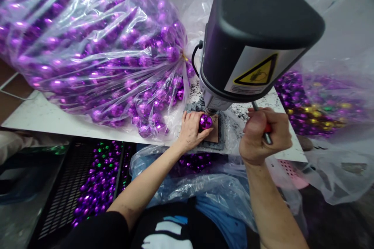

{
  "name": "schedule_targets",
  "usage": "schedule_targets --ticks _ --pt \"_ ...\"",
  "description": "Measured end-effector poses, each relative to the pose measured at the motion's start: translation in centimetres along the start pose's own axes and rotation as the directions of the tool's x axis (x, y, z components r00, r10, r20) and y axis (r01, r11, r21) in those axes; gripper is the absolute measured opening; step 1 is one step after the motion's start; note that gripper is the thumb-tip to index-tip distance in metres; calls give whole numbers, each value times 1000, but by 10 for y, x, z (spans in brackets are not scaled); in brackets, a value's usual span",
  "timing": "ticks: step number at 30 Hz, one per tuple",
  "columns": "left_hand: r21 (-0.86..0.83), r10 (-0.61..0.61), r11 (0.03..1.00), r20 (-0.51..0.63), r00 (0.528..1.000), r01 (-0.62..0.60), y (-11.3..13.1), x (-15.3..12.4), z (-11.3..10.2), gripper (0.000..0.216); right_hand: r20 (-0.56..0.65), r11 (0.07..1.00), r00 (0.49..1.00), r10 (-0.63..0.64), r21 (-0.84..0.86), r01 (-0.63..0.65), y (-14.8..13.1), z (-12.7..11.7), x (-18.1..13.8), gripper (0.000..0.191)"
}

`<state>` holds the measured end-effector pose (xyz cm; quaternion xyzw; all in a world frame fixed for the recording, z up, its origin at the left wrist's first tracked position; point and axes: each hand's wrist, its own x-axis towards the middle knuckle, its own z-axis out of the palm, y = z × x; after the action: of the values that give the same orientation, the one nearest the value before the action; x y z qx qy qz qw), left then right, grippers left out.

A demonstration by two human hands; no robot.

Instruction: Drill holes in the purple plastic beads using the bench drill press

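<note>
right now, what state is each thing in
left hand, holding the ball
right hand, closed around the lever
ball, held beneath the press
lever, gripped
press, over the ball; power unclear
big bag, full, gathered at its neck
crate, holding purple and green beads
table, strewn with dark flecks

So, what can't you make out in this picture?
All in the head view:
Part of the purple ball: covered by the left hand.
The far end of the lever in the right hand: behind the black machine head.
The warning label's fine print: too small.
The big bag's far end: cut off by the left edge.
</note>
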<state>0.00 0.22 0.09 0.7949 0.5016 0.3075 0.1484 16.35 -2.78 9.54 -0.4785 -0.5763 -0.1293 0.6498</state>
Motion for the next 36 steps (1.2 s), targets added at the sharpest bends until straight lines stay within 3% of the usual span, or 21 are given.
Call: schedule_targets --ticks 16,20,24,28,32,36 --pt "-13 -15 1000 33 999 15 1 2 -3 45 23 998 997 -70 -8 70 32 8 -26 15" --pt "-18 -5 1000 30 1000 6 1 1 -4 44 27 998 998 -63 -12 64 24 4 -18 20" --pt "-18 -3 1000 1 1000 3 0 0 -1 47 67 996 996 65 -58 -61 -8 -8 17 21" --pt "-41 14 999 2 1000 -14 -1 0 1 48 149 952 941 305 -14 -306 -30 -9 59 46" --pt "-94 29 995 -19 999 -30 0 -14 -12 51 175 943 930 322 32 -333 -30 -3 76 53" --pt "-71 26 997 29 999 -24 4 -54 -34 62 183 925 916 358 66 -375 -26 -3 74 51"
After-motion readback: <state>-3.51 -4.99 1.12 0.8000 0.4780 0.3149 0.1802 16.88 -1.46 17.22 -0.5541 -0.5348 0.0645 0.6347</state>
